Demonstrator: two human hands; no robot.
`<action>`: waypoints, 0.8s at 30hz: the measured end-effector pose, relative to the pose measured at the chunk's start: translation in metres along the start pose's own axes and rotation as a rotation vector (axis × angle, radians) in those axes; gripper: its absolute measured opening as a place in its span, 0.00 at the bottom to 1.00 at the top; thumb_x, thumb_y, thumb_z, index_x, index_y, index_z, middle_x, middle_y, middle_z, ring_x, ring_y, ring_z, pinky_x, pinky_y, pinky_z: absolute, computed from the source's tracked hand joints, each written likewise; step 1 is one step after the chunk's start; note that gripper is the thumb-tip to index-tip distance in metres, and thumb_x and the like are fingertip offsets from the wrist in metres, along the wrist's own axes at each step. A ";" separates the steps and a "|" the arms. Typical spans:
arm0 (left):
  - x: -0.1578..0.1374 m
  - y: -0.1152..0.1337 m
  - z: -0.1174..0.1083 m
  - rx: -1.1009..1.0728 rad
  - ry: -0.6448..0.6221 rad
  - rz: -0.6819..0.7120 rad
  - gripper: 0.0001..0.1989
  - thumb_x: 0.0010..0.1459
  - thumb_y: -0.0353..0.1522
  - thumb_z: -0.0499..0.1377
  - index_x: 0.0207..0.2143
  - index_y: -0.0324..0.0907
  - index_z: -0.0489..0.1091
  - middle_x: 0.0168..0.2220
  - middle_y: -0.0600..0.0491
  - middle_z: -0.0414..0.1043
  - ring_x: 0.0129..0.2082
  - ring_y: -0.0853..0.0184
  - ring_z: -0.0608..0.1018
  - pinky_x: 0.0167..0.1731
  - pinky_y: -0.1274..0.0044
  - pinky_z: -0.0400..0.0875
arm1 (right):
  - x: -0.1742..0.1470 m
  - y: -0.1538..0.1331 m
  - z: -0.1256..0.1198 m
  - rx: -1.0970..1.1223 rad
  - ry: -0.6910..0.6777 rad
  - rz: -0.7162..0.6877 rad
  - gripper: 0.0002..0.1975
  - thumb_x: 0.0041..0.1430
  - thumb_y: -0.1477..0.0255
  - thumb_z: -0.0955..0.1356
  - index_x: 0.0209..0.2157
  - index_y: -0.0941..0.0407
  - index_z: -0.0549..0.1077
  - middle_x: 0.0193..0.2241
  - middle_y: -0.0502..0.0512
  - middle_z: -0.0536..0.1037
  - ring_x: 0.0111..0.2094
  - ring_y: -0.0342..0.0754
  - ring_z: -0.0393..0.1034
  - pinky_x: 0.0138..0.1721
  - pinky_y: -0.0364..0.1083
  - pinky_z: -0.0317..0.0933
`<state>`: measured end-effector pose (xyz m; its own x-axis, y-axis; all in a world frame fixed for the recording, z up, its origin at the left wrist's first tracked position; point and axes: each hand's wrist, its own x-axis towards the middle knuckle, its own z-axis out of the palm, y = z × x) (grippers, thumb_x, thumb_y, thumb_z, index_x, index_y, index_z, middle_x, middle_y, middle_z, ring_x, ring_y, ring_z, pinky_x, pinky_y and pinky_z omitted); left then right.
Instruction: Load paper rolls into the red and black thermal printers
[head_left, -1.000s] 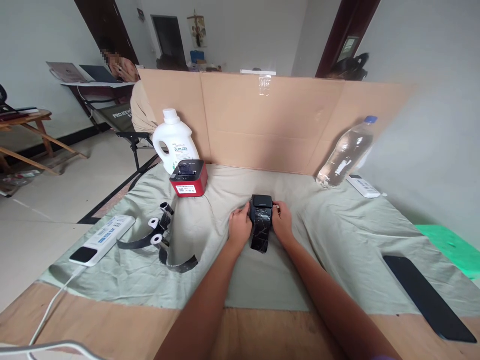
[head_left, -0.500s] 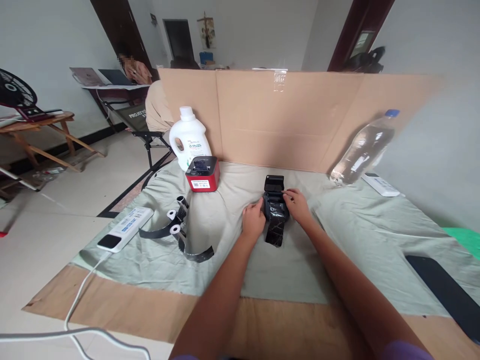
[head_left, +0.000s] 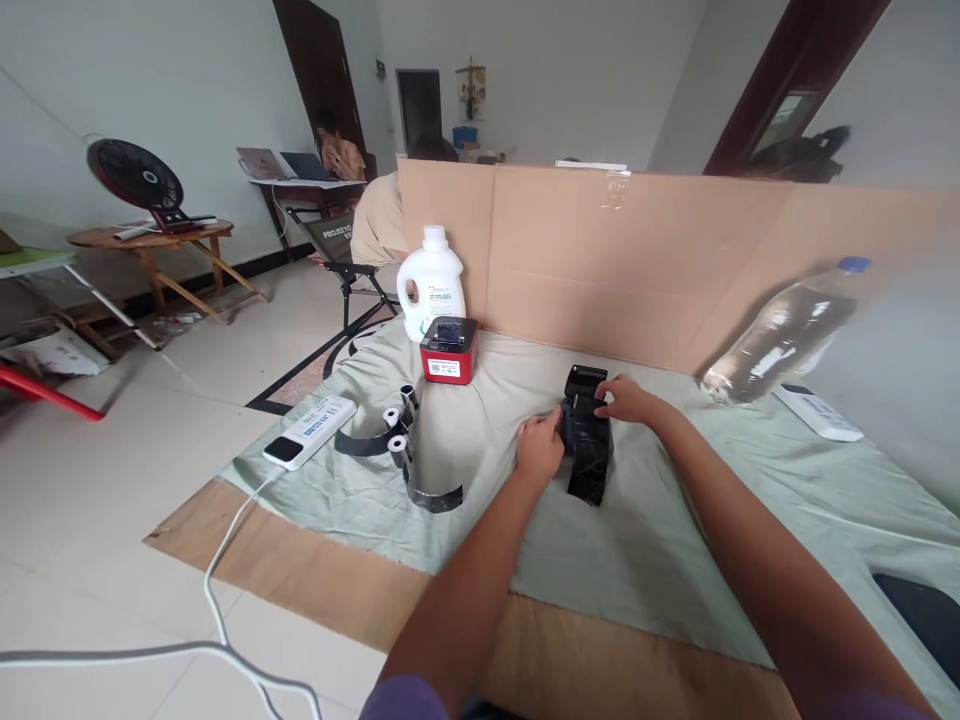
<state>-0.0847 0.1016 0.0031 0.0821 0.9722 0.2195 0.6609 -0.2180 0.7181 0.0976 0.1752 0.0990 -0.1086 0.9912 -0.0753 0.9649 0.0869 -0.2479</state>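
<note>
A small black printer (head_left: pixel 568 425) stands on the cloth with its lid (head_left: pixel 586 379) tipped open at the far end. A glossy black strip (head_left: pixel 591 460) hangs over its front and covers much of it. My left hand (head_left: pixel 538 445) lies against the printer's left side, index finger stretched along it and the others curled. With thumb and fingers, my right hand (head_left: pixel 628 399) grips the strip's upper end just below the lid. Exactly how the fingertips meet there is hard to see. To the left are several small rolls (head_left: pixel 397 445) with curling black strips (head_left: pixel 436 498).
A red and black box-shaped device (head_left: pixel 450 352) stands before a white detergent bottle (head_left: pixel 433 285). White power banks (head_left: pixel 309 432) (head_left: pixel 817 412) lie at either side. A clear bottle (head_left: pixel 784 335) leans on the cardboard screen (head_left: pixel 577 260). A dark phone (head_left: pixel 922 615) is at the right edge.
The view has swung left, so everything sits further right. My right hand has shifted from the printer's right side onto the top of the strip. My left hand stays at the printer's side.
</note>
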 end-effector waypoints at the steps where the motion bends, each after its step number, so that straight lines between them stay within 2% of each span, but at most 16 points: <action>1: 0.001 -0.001 0.001 -0.070 0.020 0.003 0.30 0.57 0.22 0.50 0.62 0.44 0.68 0.49 0.45 0.77 0.55 0.57 0.74 0.60 0.64 0.63 | -0.005 -0.001 -0.009 0.043 0.030 -0.009 0.14 0.46 0.74 0.75 0.37 0.58 0.78 0.43 0.62 0.75 0.44 0.58 0.71 0.48 0.53 0.64; 4: 0.005 -0.005 0.003 -0.482 0.142 -0.018 0.27 0.57 0.22 0.49 0.58 0.41 0.71 0.51 0.46 0.77 0.52 0.62 0.76 0.59 0.67 0.65 | -0.024 -0.014 -0.033 0.313 0.118 -0.054 0.14 0.50 0.73 0.74 0.41 0.58 0.74 0.38 0.60 0.77 0.39 0.53 0.72 0.41 0.50 0.66; 6: 0.007 -0.006 -0.001 -0.843 0.279 -0.132 0.24 0.60 0.26 0.48 0.56 0.38 0.70 0.51 0.44 0.77 0.48 0.64 0.79 0.54 0.69 0.70 | -0.036 -0.032 -0.040 0.576 0.102 -0.107 0.15 0.53 0.72 0.73 0.43 0.58 0.71 0.33 0.57 0.78 0.35 0.51 0.74 0.36 0.47 0.66; 8: 0.006 -0.006 -0.006 -1.114 0.411 -0.279 0.21 0.62 0.31 0.48 0.55 0.36 0.69 0.50 0.42 0.77 0.44 0.65 0.80 0.48 0.72 0.73 | -0.041 -0.055 -0.037 0.780 0.081 -0.170 0.15 0.54 0.70 0.72 0.43 0.57 0.70 0.29 0.54 0.77 0.32 0.49 0.75 0.31 0.44 0.66; 10: 0.004 -0.005 -0.011 -1.235 0.483 -0.364 0.20 0.63 0.35 0.49 0.53 0.37 0.68 0.47 0.43 0.78 0.42 0.66 0.80 0.44 0.74 0.73 | -0.040 -0.079 -0.026 0.873 0.121 -0.218 0.15 0.53 0.69 0.72 0.42 0.57 0.70 0.27 0.51 0.76 0.30 0.48 0.74 0.29 0.43 0.64; 14: -0.003 -0.002 -0.011 -1.172 0.513 -0.296 0.19 0.64 0.43 0.51 0.44 0.39 0.70 0.39 0.49 0.77 0.39 0.67 0.79 0.40 0.77 0.72 | -0.022 -0.116 -0.001 0.911 0.237 -0.250 0.16 0.54 0.67 0.69 0.45 0.56 0.74 0.27 0.50 0.75 0.28 0.46 0.70 0.30 0.44 0.64; 18: -0.002 -0.004 -0.011 -1.064 0.541 -0.176 0.20 0.63 0.47 0.54 0.35 0.39 0.71 0.34 0.52 0.75 0.37 0.66 0.77 0.39 0.77 0.72 | -0.009 -0.139 0.013 0.918 0.208 -0.288 0.16 0.54 0.64 0.68 0.43 0.56 0.76 0.31 0.52 0.76 0.31 0.47 0.71 0.36 0.45 0.65; 21: 0.006 -0.011 -0.017 -1.037 0.560 -0.161 0.19 0.65 0.44 0.54 0.44 0.38 0.73 0.43 0.49 0.78 0.45 0.64 0.78 0.47 0.76 0.72 | -0.010 -0.147 0.015 0.917 0.144 -0.348 0.13 0.56 0.61 0.67 0.36 0.57 0.76 0.29 0.52 0.76 0.33 0.48 0.70 0.37 0.45 0.64; 24: 0.014 -0.021 -0.021 -1.007 0.577 -0.159 0.19 0.67 0.41 0.52 0.50 0.38 0.73 0.49 0.48 0.77 0.51 0.63 0.77 0.51 0.75 0.70 | -0.017 -0.148 0.012 0.876 0.092 -0.410 0.15 0.57 0.59 0.67 0.29 0.57 0.74 0.26 0.51 0.74 0.32 0.48 0.68 0.35 0.44 0.62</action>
<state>-0.1134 0.1183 0.0050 -0.4696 0.8680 0.1612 -0.2777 -0.3185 0.9063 -0.0466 0.1444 0.1256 -0.3418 0.9076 0.2438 0.3324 0.3594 -0.8720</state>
